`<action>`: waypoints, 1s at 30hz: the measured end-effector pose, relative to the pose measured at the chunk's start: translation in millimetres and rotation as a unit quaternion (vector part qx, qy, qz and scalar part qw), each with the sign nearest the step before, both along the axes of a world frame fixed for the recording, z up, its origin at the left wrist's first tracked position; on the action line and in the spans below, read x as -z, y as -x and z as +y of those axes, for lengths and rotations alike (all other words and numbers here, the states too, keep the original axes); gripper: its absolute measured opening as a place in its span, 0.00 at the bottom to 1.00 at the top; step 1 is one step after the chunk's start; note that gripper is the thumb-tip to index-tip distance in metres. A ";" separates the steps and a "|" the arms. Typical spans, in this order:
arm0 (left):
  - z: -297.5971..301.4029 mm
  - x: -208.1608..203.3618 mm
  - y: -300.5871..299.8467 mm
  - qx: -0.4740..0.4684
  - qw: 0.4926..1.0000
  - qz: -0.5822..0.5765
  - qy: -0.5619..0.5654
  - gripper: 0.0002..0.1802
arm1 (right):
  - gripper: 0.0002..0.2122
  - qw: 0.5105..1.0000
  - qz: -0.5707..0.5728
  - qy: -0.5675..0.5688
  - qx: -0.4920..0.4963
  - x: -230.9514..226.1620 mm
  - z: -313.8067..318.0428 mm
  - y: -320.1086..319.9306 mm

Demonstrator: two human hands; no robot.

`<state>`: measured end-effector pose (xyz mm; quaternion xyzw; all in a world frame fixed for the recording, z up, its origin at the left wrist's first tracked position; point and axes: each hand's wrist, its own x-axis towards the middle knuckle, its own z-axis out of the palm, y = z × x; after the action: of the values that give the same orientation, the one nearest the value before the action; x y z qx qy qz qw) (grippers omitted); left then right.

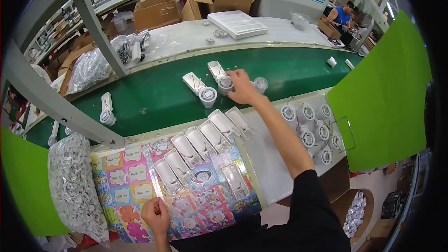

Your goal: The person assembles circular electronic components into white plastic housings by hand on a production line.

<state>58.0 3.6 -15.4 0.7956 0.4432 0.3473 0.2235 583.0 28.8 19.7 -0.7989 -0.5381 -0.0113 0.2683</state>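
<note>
On the green belt, my right hand (243, 89) is closed at the edge of a round white part (226, 83), which has an open white casing (216, 69) wired to it. Just left lies a similar pair, a round part (207, 96) and its casing (193, 82). Another clear round part (260, 84) is on the far side of my right hand. My left hand (155, 213) is closed, its fingers curled over a colourful sticker sheet (135, 212); what they hold, if anything, is hidden. Several open white casings (200, 141) lie in a row on the sheet.
Several round wired parts (307, 112) stand at right beside a bent wire handle (347, 133). A plastic bag of small white parts (74, 186) sits at left, next to a metal post (65, 112). Behind the belt are a white tray (237, 23) and cardboard boxes (156, 15).
</note>
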 end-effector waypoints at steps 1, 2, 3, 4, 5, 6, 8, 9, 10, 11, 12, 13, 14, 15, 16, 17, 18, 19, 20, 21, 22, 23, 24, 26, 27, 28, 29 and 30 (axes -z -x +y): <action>-0.4 -1.1 1.7 -0.011 1.000 -0.003 0.010 0.01 | 0.34 0.999 -0.038 0.018 -0.001 -6.1 -4.6 -2.2; -1.5 -1.7 3.1 -0.023 1.000 -0.007 0.020 0.01 | 0.34 0.993 -0.105 0.049 0.020 -14.5 -12.5 -5.7; -2.2 -2.0 2.3 -0.029 0.999 -0.004 0.021 0.01 | 0.33 0.981 -0.174 0.080 0.042 -20.5 -22.6 -12.6; -1.2 -2.7 0.4 -0.025 1.000 -0.009 0.014 0.02 | 0.31 0.972 -0.203 0.103 0.062 -20.8 -31.8 -19.2; -0.8 -3.3 -1.2 -0.021 1.000 -0.013 0.008 0.02 | 0.29 0.961 -0.232 0.125 0.083 -19.1 -40.4 -25.6; -0.7 -3.9 -3.2 -0.027 1.000 -0.013 0.008 0.02 | 0.27 0.962 -0.181 0.183 0.091 -19.5 -44.9 -33.8; 0.7 -4.4 -5.7 -0.012 1.000 -0.020 0.006 0.02 | 0.22 0.967 -0.130 0.197 0.097 -21.4 -56.1 -37.7; 0.6 -3.6 -4.2 -0.008 1.000 -0.019 0.006 0.02 | 0.22 0.968 -0.130 0.195 0.091 -24.1 -61.2 -35.0; 1.6 -3.1 -3.2 -0.013 1.000 -0.019 0.004 0.02 | 0.22 0.967 -0.151 0.179 0.097 -38.8 -66.1 -26.2; 1.4 -2.7 -3.5 -0.006 1.000 -0.021 -0.001 0.02 | 0.22 0.966 -0.173 0.163 0.103 -54.9 -72.7 -15.5; 0.2 -3.1 -2.1 -0.002 1.000 -0.020 -0.006 0.02 | 0.22 0.967 -0.172 0.161 0.096 -66.3 -77.5 -1.2; -0.4 -3.3 -2.6 0.001 1.000 -0.025 0.000 0.02 | 0.22 0.977 -0.164 0.101 0.088 -81.7 -87.4 14.9; -1.2 -2.5 -1.3 -0.006 1.000 -0.024 -0.002 0.02 | 0.22 0.985 -0.152 0.039 0.076 -92.1 -94.1 32.6; -1.7 -0.2 -0.6 0.003 0.999 -0.031 -0.022 0.03 | 0.22 0.994 -0.103 0.014 0.043 -101.7 -100.9 53.8; -3.1 -0.8 2.4 0.010 0.998 -0.036 -0.043 0.03 | 0.23 0.999 -0.053 -0.011 0.007 -107.1 -105.1 78.8; -7.6 -3.6 5.1 0.003 0.998 -0.034 -0.043 0.03 | 0.23 0.997 -0.012 -0.040 -0.068 -106.1 -108.4 105.3; -15.2 -7.1 5.8 0.022 0.998 -0.055 -0.017 0.07 | 0.23 0.987 0.030 -0.067 -0.143 -102.2 -112.6 134.4; -23.0 -11.3 5.0 0.040 0.996 -0.076 0.007 0.11 | 0.24 0.971 0.034 -0.092 -0.217 -96.6 -118.1 165.7; -34.1 -15.0 2.1 0.077 0.986 -0.130 0.070 0.21 | 0.24 0.961 0.040 -0.051 -0.268 -102.0 -124.9 197.1; -47.5 -20.0 -6.8 0.119 0.966 -0.187 0.134 0.32 | 0.25 0.953 0.074 -0.043 -0.291 -97.9 -134.5 223.3; -57.6 -28.1 -15.3 0.161 0.942 -0.235 0.177 0.40 | 0.26 0.940 0.113 -0.038 -0.321 -89.6 -139.2 248.3; -67.2 -35.7 -22.9 0.205 0.910 -0.285 0.219 0.49 | 0.27 0.930 0.184 -0.004 -0.317 -84.7 -144.5 270.1; -74.4 -34.2 -26.2 0.207 0.885 -0.321 0.267 0.52 | 0.27 0.917 0.253 0.032 -0.308 -78.1 -147.4 288.7; -77.2 -31.5 -26.9 0.183 0.829 -0.426 0.312 0.53 | 0.26 0.902 0.265 0.030 -0.340 -63.7 -142.1 317.6; -74.5 -26.8 -15.9 0.179 0.817 -0.442 0.325 0.53 | 0.25 0.893 0.276 0.028 -0.355 -61.3 -138.1 330.7; -70.8 -23.6 -1.9 0.173 0.805 -0.457 0.337 0.53 | 0.26 0.883 0.281 0.017 -0.375 -57.9 -131.7 342.3; -71.5 -22.6 9.2 0.152 0.802 -0.463 0.345 0.52 | 0.26 0.880 0.280 0.017 -0.382 -59.6 -126.1 345.9; -70.5 -20.5 18.9 0.130 0.808 -0.458 0.347 0.50 | 0.26 0.862 0.245 0.038 -0.441 -64.0 -116.2 346.6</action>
<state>39.0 -66.8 5.1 0.4635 0.2728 0.4622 0.7050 236.5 -87.4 83.7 -0.4646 -0.7511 0.3251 0.3382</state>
